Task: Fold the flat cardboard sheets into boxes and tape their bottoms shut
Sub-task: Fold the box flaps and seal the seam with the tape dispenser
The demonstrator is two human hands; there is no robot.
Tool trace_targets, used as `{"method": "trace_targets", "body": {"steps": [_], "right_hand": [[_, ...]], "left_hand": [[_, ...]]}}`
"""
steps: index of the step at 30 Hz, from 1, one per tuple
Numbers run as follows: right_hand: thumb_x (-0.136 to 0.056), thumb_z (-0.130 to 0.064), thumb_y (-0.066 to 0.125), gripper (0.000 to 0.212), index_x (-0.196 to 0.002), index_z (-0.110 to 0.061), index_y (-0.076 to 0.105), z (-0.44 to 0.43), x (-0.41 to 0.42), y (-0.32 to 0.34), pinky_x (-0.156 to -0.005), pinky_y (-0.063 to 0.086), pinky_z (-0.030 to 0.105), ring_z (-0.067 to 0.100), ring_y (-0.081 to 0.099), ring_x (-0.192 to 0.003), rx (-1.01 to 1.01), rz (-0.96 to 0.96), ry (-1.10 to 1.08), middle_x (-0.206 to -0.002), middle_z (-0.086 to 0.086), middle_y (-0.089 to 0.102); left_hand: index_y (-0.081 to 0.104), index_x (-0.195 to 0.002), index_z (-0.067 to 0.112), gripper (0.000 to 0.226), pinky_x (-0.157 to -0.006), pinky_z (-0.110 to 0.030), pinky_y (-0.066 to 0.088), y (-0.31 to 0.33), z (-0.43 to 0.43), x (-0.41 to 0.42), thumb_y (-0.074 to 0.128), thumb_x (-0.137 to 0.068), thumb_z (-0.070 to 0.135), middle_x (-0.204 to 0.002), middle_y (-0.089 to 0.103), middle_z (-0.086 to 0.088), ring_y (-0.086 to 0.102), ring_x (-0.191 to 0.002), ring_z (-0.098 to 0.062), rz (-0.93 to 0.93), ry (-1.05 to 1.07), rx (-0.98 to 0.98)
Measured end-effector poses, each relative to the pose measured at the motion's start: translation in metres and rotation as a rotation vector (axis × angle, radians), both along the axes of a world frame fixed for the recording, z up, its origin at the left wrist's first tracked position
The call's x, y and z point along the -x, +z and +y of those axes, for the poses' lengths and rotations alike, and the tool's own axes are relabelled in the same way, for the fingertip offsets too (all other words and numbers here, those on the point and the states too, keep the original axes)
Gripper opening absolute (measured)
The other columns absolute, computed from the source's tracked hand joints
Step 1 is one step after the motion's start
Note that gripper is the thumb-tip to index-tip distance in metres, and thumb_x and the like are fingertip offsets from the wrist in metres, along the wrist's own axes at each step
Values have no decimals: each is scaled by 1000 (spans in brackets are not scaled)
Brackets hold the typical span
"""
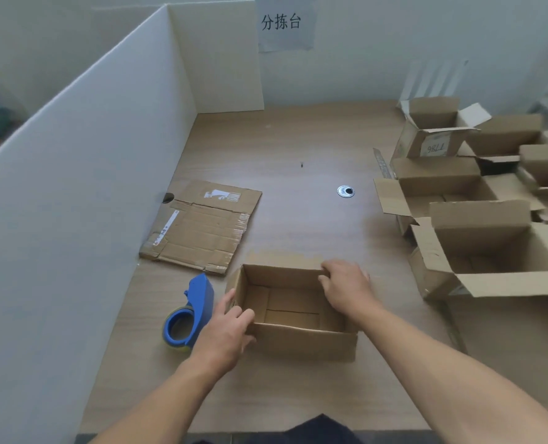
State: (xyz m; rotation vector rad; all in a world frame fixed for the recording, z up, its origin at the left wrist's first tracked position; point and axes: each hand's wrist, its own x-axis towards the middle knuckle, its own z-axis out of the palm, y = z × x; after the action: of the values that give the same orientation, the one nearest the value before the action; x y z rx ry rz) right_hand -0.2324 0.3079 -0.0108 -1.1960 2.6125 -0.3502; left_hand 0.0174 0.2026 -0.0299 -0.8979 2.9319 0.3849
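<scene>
A person at a packing desk works on a small cardboard box that stands open side up at the near middle of the desk. A white partition walls off the space far to the box's left. A flat cardboard sheet, not yet folded, lies on the desk beyond the box's left corner. A blue tape dispenser rests just beside the box's left wall, with nothing touching it. The left hand grips the box's near-left corner, its thumb hooked over the rim and its fingers on the outside of the wall. The right hand holds the box's far wall, its fingers curled over the top edge. Inside the box the bottom flaps lie closed, seams showing; whether tape already holds them underneath cannot be told from this angle. To the box's right and beyond, a cluster of assembled boxes sits with flaps splayed open, and a metal grommet is set in the desk between them and the flat sheet. The step in hand looks like squaring up or repositioning a formed box. The next move probably calls for either turning it over and reaching left for the dispenser, or, if it is taped, carrying it right to the cluster and drawing in the flat sheet.
</scene>
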Motion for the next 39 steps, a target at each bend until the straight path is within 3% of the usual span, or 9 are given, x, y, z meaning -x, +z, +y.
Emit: {"method": "trace_targets", "body": {"steps": [3, 6, 10, 13, 16, 22, 28, 31, 39], "right_hand": [[-97, -50, 49, 53, -147, -32, 41, 24, -42, 27, -113, 29, 40, 22, 37, -136, 5, -120, 230, -148, -3, 43], [-91, -65, 49, 62, -146, -39, 35, 57, -83, 27, -105, 33, 43, 24, 42, -129, -215, -142, 345, -144, -2, 45], [-88, -57, 59, 66, -144, -36, 31, 94, -111, 3, -112, 24, 51, 27, 37, -131, -316, -39, 236, -140, 1, 41], [-93, -40, 59, 47, -135, -26, 42, 117, -121, -4, -113, 21, 58, 28, 40, -129, -312, 48, 167, -133, 4, 47], [-96, -23, 52, 37, -132, -24, 45, 136, -126, -4, -110, 26, 58, 30, 41, -125, -259, 127, 109, -129, 6, 50], [-83, -60, 65, 93, -154, -42, 8, 153, -124, 2, -118, 12, 58, 26, 3, -151, -332, -36, 69, -162, 0, 15], [-89, -58, 59, 80, -154, -33, 19, 160, -106, 16, -118, 20, 45, 22, 9, -150, -115, 24, -77, -160, 1, 19], [-89, -60, 58, 77, -152, -27, 29, 164, -99, 19, -118, 22, 41, 22, 20, -145, -160, 6, 95, -156, 2, 29], [-88, -29, 64, 52, -136, -28, 42, 169, -86, 11, -115, 17, 59, 27, 39, -126, -381, 35, 80, -130, 3, 40]], "left_hand": [[58, -120, 21, 35, -117, -36, 31, 4, -1, -3, 63, -93, 44, -123, 59, 5, 5, -153, -23, -3, -56, -40], [52, -137, 24, 48, -122, -37, 13, 4, 9, -7, 58, -95, 48, -138, 51, 8, 0, -153, -23, 12, -123, -37], [62, -128, 19, 40, -121, -42, 25, 2, 25, -28, 68, -91, 33, -135, 53, 3, 19, -150, -23, 138, -230, -84], [69, -114, 15, 31, -111, -45, 40, 0, 33, -35, 76, -85, 23, -129, 57, -4, 41, -138, -27, 244, -289, -86], [66, -123, 19, 35, -115, -34, 27, 10, 51, -31, 71, -89, 26, -140, 51, -3, 37, -140, -25, 252, -290, -78], [41, -149, 28, 59, -122, -40, 14, 30, 69, -13, 62, -95, 29, -161, 19, -1, 10, -147, -21, 271, -86, -198], [27, -154, 34, 67, -120, -49, 18, 35, 53, 8, 60, -95, 36, -164, 3, 2, 0, -150, -26, 183, 43, -144], [39, -150, 22, 60, -120, -46, 20, 31, 48, 18, 61, -95, 31, -163, 16, -5, 14, -148, -29, 169, 152, -302], [44, -147, 15, 63, -117, -34, 25, 16, 72, 29, 68, -92, 31, -154, 34, -6, 33, -143, -22, 81, 20, -429]]}}
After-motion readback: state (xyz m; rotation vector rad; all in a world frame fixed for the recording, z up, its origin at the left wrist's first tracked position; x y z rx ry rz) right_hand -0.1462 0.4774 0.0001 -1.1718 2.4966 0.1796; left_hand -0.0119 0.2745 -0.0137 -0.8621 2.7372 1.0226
